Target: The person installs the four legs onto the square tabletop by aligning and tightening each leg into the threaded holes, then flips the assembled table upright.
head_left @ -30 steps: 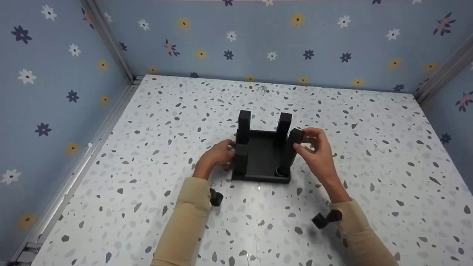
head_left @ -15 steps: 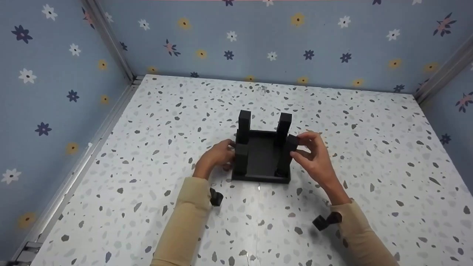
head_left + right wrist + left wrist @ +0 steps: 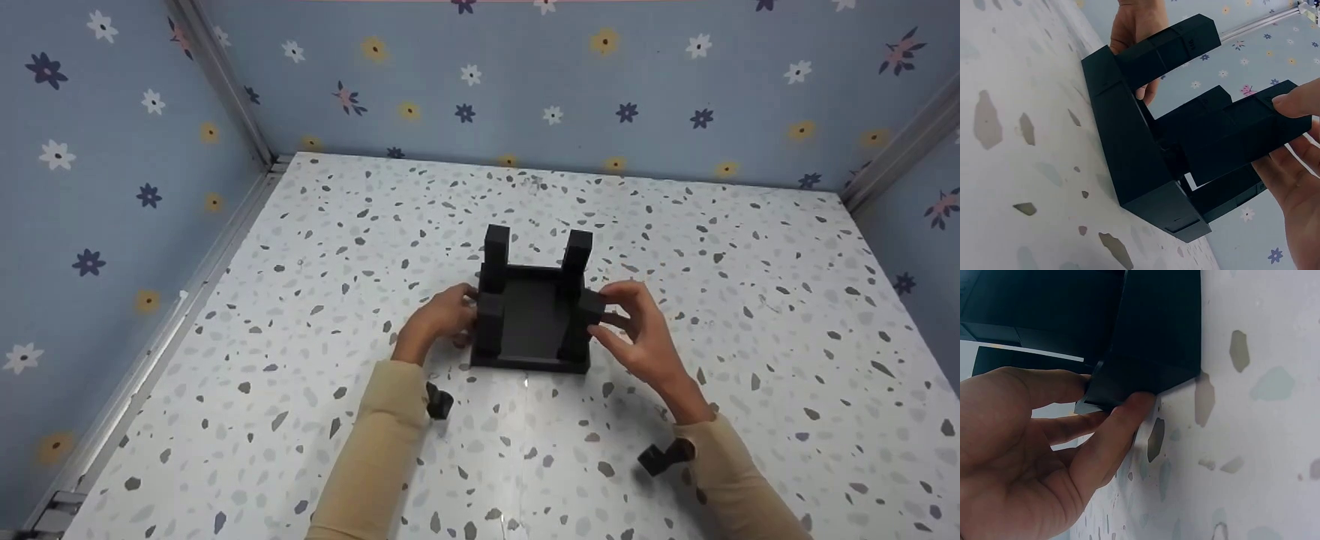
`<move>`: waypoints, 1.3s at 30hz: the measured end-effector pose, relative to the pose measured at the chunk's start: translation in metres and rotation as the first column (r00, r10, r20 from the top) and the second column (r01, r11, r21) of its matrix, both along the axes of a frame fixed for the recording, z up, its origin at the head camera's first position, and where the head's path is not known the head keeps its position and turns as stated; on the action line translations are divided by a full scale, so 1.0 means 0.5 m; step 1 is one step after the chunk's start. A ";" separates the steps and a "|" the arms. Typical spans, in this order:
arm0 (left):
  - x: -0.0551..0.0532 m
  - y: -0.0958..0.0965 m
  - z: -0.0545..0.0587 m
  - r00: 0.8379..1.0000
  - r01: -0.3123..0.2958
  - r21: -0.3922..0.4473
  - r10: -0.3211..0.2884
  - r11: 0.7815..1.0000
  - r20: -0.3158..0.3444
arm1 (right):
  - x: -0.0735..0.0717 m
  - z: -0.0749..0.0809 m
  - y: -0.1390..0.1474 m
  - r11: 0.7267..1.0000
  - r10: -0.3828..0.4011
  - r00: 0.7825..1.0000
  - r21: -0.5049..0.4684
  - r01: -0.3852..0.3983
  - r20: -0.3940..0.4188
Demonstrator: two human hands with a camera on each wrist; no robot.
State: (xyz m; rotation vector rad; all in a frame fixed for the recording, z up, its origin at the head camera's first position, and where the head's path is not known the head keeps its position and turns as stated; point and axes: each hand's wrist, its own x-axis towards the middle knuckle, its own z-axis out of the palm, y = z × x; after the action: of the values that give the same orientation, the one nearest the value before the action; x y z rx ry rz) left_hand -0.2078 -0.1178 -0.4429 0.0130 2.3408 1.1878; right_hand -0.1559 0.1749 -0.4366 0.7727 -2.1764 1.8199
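Note:
A black square base (image 3: 529,364) with a raised rim lies on the table, and three square black legs stand up from its corners: far left (image 3: 496,259), far right (image 3: 576,262) and near left (image 3: 490,322). At the base's left side, my left hand (image 3: 444,311) grips the rim; in the left wrist view the fingers (image 3: 1123,422) curl against its lower edge. My right hand (image 3: 637,337) pinches a fourth black leg (image 3: 591,307) between thumb and fingers at the near right corner. In the right wrist view, this leg (image 3: 1241,132) tilts, with a gap showing near its lower end.
The white speckled table (image 3: 360,225) spreads around the base. Blue flowered panels (image 3: 540,82) stand behind and at both sides. Small black devices (image 3: 439,401) project from both sleeves, just above the tabletop.
My right hand has moved down and toward me with the leg, whose top has shifted lower and slightly left. The left hand and the base have stayed in place.

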 end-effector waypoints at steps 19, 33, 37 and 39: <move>0.000 0.000 -0.001 1.000 0.002 -0.004 -0.002 1.000 0.010 | 0.006 -0.008 0.001 0.999 0.003 0.997 0.048 0.000 -0.074; -0.002 0.001 0.003 0.999 -0.018 -0.023 0.019 1.000 0.031 | -0.002 0.015 0.000 0.978 0.177 0.974 -0.133 -0.159 0.144; -0.002 0.001 0.002 0.999 -0.024 -0.021 0.025 0.999 0.036 | -0.009 0.018 0.000 0.945 0.308 0.923 -0.185 -0.270 0.229; -0.001 0.001 0.002 0.999 -0.024 -0.013 0.024 1.000 0.033 | -0.012 0.019 0.000 0.934 0.340 0.904 -0.207 -0.292 0.259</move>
State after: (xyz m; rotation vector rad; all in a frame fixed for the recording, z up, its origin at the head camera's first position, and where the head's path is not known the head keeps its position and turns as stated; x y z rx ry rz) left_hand -0.2083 -0.1171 -0.4421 -0.0393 2.3254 1.1752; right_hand -0.1619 0.1750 -0.4271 0.9180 -2.1255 2.3795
